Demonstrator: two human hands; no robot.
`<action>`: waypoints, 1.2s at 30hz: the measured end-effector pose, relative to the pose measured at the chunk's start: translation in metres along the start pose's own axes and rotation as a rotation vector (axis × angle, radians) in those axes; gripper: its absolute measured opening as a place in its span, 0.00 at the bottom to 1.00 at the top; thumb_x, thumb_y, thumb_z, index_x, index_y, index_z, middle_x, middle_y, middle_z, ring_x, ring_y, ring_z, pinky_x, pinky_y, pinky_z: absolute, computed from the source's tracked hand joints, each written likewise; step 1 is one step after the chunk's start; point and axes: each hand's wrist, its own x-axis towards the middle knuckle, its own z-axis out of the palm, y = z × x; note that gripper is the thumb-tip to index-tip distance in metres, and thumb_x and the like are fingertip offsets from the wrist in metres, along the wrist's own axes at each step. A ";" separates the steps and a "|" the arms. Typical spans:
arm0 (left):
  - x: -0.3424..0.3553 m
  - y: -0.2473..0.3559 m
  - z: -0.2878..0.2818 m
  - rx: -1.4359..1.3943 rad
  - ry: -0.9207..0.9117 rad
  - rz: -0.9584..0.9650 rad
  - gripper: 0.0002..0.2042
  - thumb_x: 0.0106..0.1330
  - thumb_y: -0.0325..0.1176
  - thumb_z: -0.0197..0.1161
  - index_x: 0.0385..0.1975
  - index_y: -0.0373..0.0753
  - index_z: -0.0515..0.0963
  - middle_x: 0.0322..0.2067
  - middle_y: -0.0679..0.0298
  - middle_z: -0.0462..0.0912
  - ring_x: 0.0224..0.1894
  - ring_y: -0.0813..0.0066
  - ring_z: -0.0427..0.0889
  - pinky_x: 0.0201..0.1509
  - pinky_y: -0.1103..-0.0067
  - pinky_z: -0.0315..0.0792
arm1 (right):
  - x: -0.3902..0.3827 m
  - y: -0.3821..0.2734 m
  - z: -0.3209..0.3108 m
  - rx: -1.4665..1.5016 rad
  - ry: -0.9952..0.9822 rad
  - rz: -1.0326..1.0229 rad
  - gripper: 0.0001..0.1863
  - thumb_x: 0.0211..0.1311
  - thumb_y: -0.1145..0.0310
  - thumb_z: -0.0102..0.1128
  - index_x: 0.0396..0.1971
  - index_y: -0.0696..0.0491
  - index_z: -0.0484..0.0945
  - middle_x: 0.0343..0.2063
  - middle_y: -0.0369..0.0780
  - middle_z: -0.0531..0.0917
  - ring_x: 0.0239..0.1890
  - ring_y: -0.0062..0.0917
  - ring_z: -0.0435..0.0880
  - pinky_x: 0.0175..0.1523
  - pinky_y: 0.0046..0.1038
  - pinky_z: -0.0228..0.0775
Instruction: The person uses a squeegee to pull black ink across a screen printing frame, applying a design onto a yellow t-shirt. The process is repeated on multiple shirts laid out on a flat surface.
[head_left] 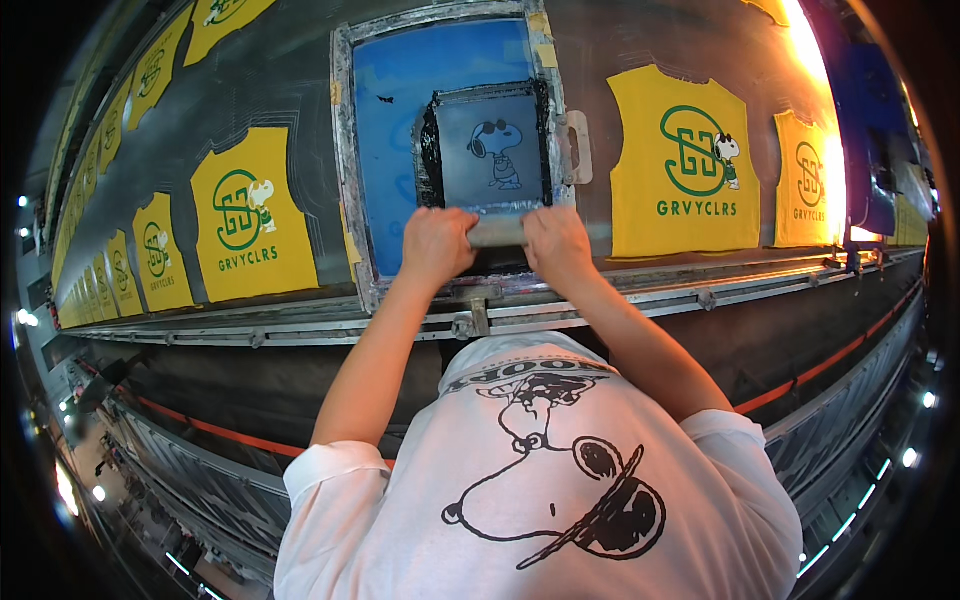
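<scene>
A screen-printing frame (345, 130) with a blue coated mesh (383, 190) lies flat on the long dark table. Its grey stencil window (495, 155) has a cartoon dog figure and black ink smeared around the edges. Across the near end of that window lies a squeegee (498, 233), gripped from both ends. My left hand (438, 243) is closed around its left part, and my right hand (557, 243) around its right. Dark ink (497, 262) shows on the mesh just below the squeegee. Both forearms reach in from the near side, above the table's metal rail.
A yellow shirt panel (684, 165) with green print lies right of the frame, another (254, 215) to its left, with several more along the table. A light handle (579, 147) juts from the frame's right side. A metal rail (640, 309) edges the table. Bright orange glow comes from the far right.
</scene>
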 end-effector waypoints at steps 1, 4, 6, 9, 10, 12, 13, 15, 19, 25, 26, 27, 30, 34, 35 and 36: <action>-0.010 0.001 0.003 -0.002 0.001 0.018 0.11 0.47 0.33 0.71 0.32 0.45 0.88 0.29 0.61 0.86 0.34 0.59 0.85 0.42 0.67 0.73 | -0.009 -0.007 -0.001 -0.008 0.014 -0.007 0.14 0.43 0.71 0.71 0.29 0.53 0.76 0.29 0.41 0.78 0.36 0.38 0.78 0.44 0.38 0.67; -0.013 -0.004 -0.004 -0.024 -0.040 0.076 0.12 0.47 0.38 0.75 0.34 0.45 0.88 0.30 0.61 0.87 0.34 0.60 0.86 0.41 0.67 0.74 | -0.001 -0.007 -0.009 0.020 -0.023 -0.025 0.14 0.42 0.71 0.71 0.29 0.53 0.76 0.29 0.41 0.77 0.36 0.37 0.78 0.43 0.38 0.67; 0.010 -0.013 -0.022 -0.013 -0.082 0.053 0.13 0.49 0.40 0.76 0.34 0.46 0.88 0.30 0.61 0.87 0.34 0.60 0.86 0.39 0.66 0.75 | 0.025 -0.001 -0.021 0.034 -0.078 -0.030 0.14 0.42 0.70 0.72 0.30 0.52 0.76 0.29 0.40 0.79 0.36 0.37 0.79 0.44 0.38 0.68; 0.068 -0.028 -0.046 0.022 -0.045 0.008 0.12 0.54 0.48 0.74 0.29 0.48 0.87 0.25 0.58 0.86 0.31 0.56 0.86 0.35 0.64 0.76 | 0.086 0.028 -0.025 0.003 0.045 -0.072 0.13 0.43 0.69 0.72 0.28 0.51 0.77 0.27 0.39 0.80 0.35 0.38 0.81 0.44 0.39 0.69; 0.090 -0.034 -0.051 0.029 -0.017 0.008 0.14 0.56 0.51 0.73 0.27 0.48 0.86 0.24 0.56 0.85 0.31 0.53 0.86 0.35 0.62 0.77 | 0.108 0.040 -0.025 -0.025 0.019 -0.056 0.11 0.45 0.68 0.72 0.27 0.51 0.77 0.27 0.39 0.81 0.35 0.38 0.82 0.44 0.39 0.69; 0.136 -0.049 -0.056 0.060 -0.079 -0.053 0.15 0.56 0.52 0.73 0.28 0.47 0.87 0.25 0.55 0.86 0.31 0.52 0.86 0.36 0.61 0.78 | 0.147 0.064 -0.025 -0.054 0.000 -0.033 0.10 0.49 0.66 0.72 0.26 0.50 0.78 0.26 0.39 0.83 0.36 0.39 0.83 0.44 0.40 0.70; 0.158 -0.055 -0.058 0.069 -0.091 -0.067 0.16 0.56 0.53 0.73 0.29 0.46 0.87 0.26 0.55 0.86 0.33 0.53 0.87 0.38 0.61 0.79 | 0.165 0.074 -0.026 -0.056 0.007 -0.024 0.10 0.51 0.65 0.72 0.26 0.50 0.78 0.26 0.40 0.83 0.36 0.40 0.84 0.43 0.40 0.70; 0.187 -0.066 -0.057 0.072 -0.112 -0.097 0.17 0.55 0.53 0.74 0.30 0.46 0.87 0.27 0.56 0.87 0.35 0.54 0.88 0.41 0.62 0.80 | 0.188 0.087 -0.026 -0.053 -0.099 0.096 0.11 0.55 0.62 0.71 0.27 0.52 0.79 0.28 0.42 0.85 0.37 0.40 0.84 0.45 0.40 0.71; 0.199 -0.068 -0.044 0.089 -0.113 -0.136 0.17 0.54 0.53 0.75 0.34 0.47 0.89 0.30 0.58 0.89 0.38 0.55 0.88 0.44 0.64 0.81 | 0.192 0.097 -0.009 -0.054 -0.120 0.173 0.12 0.57 0.61 0.69 0.26 0.55 0.81 0.29 0.45 0.85 0.37 0.44 0.84 0.44 0.44 0.73; 0.145 -0.042 -0.039 0.112 -0.187 -0.175 0.17 0.53 0.52 0.75 0.34 0.48 0.90 0.31 0.57 0.89 0.37 0.55 0.88 0.43 0.64 0.81 | 0.138 0.073 -0.006 -0.011 -0.109 0.104 0.10 0.54 0.65 0.72 0.29 0.54 0.81 0.26 0.45 0.83 0.34 0.46 0.82 0.41 0.44 0.72; 0.131 -0.036 -0.033 0.100 -0.177 -0.165 0.16 0.53 0.52 0.75 0.33 0.48 0.90 0.30 0.56 0.89 0.37 0.55 0.88 0.42 0.63 0.81 | 0.121 0.069 -0.003 -0.024 -0.115 0.092 0.10 0.54 0.66 0.72 0.29 0.54 0.80 0.26 0.45 0.83 0.34 0.46 0.82 0.42 0.44 0.72; 0.115 -0.031 -0.031 0.093 -0.204 -0.185 0.16 0.53 0.53 0.75 0.35 0.49 0.90 0.30 0.57 0.89 0.36 0.55 0.88 0.41 0.63 0.81 | 0.106 0.063 -0.001 -0.030 -0.117 0.072 0.10 0.54 0.66 0.72 0.29 0.54 0.80 0.26 0.45 0.83 0.35 0.45 0.82 0.43 0.44 0.72; 0.061 -0.012 -0.017 0.065 -0.234 -0.218 0.17 0.53 0.53 0.76 0.38 0.51 0.90 0.31 0.58 0.89 0.35 0.54 0.88 0.40 0.63 0.80 | 0.055 0.035 -0.002 -0.025 -0.137 0.043 0.12 0.48 0.68 0.73 0.28 0.54 0.78 0.28 0.44 0.82 0.35 0.43 0.82 0.43 0.43 0.71; -0.006 0.000 0.001 0.023 -0.114 -0.053 0.14 0.53 0.49 0.76 0.36 0.50 0.90 0.28 0.57 0.88 0.33 0.54 0.87 0.38 0.63 0.79 | -0.007 0.001 -0.004 0.009 -0.091 0.025 0.13 0.46 0.67 0.74 0.28 0.54 0.77 0.29 0.43 0.81 0.36 0.41 0.81 0.45 0.41 0.70; -0.017 -0.005 0.007 -0.005 -0.081 -0.003 0.12 0.54 0.47 0.75 0.34 0.50 0.90 0.27 0.57 0.87 0.33 0.54 0.87 0.38 0.62 0.79 | -0.014 -0.008 -0.008 0.016 -0.128 0.046 0.14 0.48 0.66 0.74 0.29 0.54 0.78 0.31 0.44 0.82 0.37 0.42 0.82 0.46 0.41 0.70; -0.016 -0.009 0.005 -0.034 -0.046 0.050 0.10 0.55 0.46 0.74 0.33 0.50 0.90 0.26 0.56 0.87 0.32 0.54 0.87 0.37 0.62 0.78 | -0.011 -0.012 -0.012 0.020 -0.167 0.066 0.14 0.49 0.65 0.74 0.31 0.55 0.79 0.32 0.44 0.83 0.38 0.42 0.82 0.47 0.40 0.71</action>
